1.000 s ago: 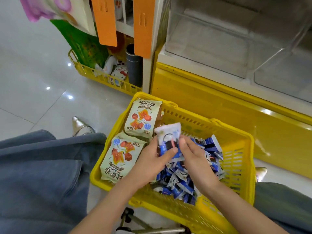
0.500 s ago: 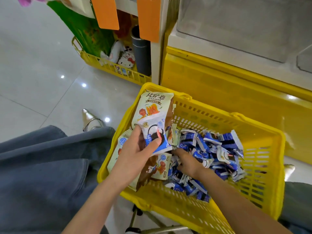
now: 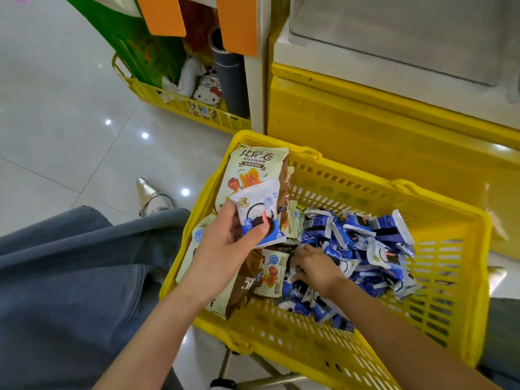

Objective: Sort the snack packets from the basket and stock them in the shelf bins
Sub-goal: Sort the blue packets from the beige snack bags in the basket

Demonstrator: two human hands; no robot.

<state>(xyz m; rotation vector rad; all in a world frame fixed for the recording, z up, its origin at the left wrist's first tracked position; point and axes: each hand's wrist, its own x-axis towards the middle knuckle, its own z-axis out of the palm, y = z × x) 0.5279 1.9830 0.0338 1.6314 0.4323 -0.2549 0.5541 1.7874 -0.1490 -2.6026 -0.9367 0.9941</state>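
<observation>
A yellow plastic basket (image 3: 439,311) stands in front of me. It holds a heap of small blue-and-white cookie packets (image 3: 363,249) on the right and larger cream-coloured snack bags (image 3: 253,170) on the left. My left hand (image 3: 222,249) holds a small stack of blue-and-white packets (image 3: 259,218) above the basket's left side, thumb pressed on the front. My right hand (image 3: 312,266) reaches down into the heap; its fingertips are buried among the packets. The clear shelf bin (image 3: 394,32) sits at the top right, above a yellow shelf base (image 3: 380,130).
A second yellow basket (image 3: 180,102) with plush toys and a grey tube stands on the tiled floor at the upper left, beneath orange tags (image 3: 236,23). My denim-clad knees flank the basket, and a pointed silver shoe (image 3: 152,198) rests on the floor.
My right hand left the packets held in my left hand and dropped into the heap. My left hand moved left, keeping its packets. The view tilted down and left.
</observation>
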